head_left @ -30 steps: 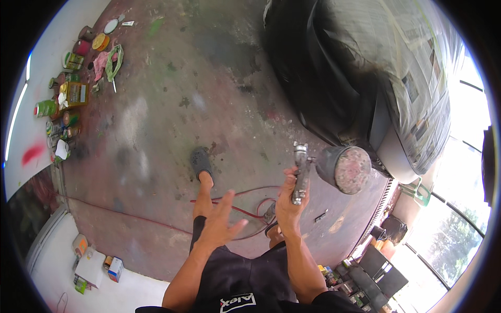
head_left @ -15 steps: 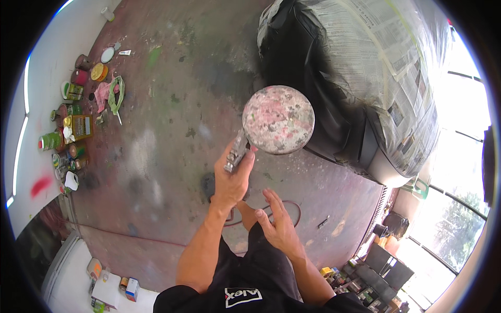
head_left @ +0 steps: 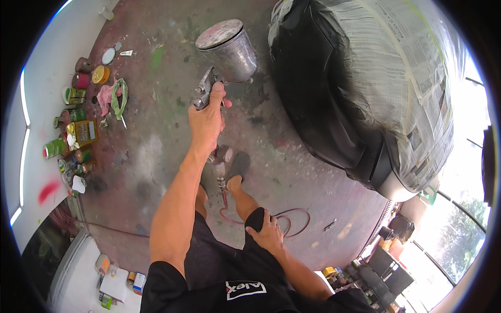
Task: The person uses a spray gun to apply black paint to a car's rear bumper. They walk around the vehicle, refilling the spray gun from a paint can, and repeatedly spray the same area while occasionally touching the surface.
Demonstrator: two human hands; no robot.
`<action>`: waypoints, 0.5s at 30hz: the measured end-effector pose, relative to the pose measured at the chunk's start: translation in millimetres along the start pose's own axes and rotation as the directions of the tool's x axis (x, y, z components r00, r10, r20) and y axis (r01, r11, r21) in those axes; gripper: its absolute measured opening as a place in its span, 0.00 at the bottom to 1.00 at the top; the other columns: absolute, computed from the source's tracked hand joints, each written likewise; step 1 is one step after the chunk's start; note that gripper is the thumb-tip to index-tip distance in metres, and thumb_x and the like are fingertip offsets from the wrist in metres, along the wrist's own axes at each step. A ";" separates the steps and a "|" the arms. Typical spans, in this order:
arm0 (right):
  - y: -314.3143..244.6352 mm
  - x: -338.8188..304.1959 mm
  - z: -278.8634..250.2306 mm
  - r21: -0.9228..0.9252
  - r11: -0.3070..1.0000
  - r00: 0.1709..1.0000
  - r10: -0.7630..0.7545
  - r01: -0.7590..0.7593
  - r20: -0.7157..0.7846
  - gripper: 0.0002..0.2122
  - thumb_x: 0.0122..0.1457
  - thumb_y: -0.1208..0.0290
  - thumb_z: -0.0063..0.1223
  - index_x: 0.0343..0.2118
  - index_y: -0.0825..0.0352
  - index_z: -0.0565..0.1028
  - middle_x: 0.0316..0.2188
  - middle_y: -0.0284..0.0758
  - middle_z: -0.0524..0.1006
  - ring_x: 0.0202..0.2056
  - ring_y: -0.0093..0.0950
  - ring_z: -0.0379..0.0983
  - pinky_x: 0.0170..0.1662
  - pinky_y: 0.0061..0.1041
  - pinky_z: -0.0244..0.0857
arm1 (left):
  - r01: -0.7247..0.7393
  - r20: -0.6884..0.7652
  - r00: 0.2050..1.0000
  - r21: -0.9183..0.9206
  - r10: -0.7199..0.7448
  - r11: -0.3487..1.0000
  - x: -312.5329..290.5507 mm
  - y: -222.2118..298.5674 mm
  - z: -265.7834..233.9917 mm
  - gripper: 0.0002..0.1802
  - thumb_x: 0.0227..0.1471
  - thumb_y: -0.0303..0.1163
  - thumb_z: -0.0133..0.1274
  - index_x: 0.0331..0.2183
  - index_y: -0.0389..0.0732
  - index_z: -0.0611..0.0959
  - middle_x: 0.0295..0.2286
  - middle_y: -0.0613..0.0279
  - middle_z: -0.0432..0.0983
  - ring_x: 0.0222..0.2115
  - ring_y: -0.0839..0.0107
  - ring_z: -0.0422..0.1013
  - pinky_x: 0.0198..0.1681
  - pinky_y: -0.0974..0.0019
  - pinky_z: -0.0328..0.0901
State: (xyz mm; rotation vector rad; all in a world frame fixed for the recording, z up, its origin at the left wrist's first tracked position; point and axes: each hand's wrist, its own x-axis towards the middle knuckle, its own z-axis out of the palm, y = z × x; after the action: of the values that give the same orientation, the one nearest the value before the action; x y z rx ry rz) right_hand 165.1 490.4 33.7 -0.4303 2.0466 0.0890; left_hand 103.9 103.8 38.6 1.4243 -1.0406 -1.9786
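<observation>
A metal paint spray gun (head_left: 206, 88) is gripped in my left hand (head_left: 206, 124), fingers wrapped round its handle. Its cup (head_left: 234, 56) sits tilted, with a paint-spattered lid facing up and left. Below my fist, an air fitting (head_left: 221, 159) joins a red hose (head_left: 225, 206) that hangs down and loops on the floor. My right hand (head_left: 269, 233) lies on the knee of my dark shorts, thumb apart from the fingers, with nothing in it. To the right of the gun stands a black car bumper (head_left: 318, 109), apart from it.
Newspaper and clear film (head_left: 391, 68) mask the car body behind the bumper. Along the left wall stand several paint cans (head_left: 81, 130), near a pink and green rag (head_left: 112, 98). More cans and dark boxes (head_left: 389, 276) are at the lower right. My feet stand on the paint-stained floor.
My left hand has swung the spray gun left and farther away from the bumper, tilting its cup. My right hand has dropped from mid-air onto my knee.
</observation>
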 end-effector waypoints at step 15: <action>-129.3 36.1 1.4 0.064 0.947 0.947 0.307 -0.314 0.098 0.48 0.56 0.45 0.69 0.74 0.62 0.57 0.64 0.57 0.67 0.61 0.61 0.70 0.63 0.54 0.68 | 0.056 0.390 0.911 0.195 -0.130 0.979 117.7 56.7 -15.4 0.24 0.65 0.54 0.62 0.37 0.40 0.85 0.27 0.63 0.80 0.15 0.83 0.61 0.17 0.73 0.53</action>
State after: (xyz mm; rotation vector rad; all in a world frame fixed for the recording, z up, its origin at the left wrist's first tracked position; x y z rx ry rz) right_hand 194.3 360.4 16.9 -0.0494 2.0092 0.2134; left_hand 76.0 -22.5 14.6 1.1957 -1.3802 -2.3642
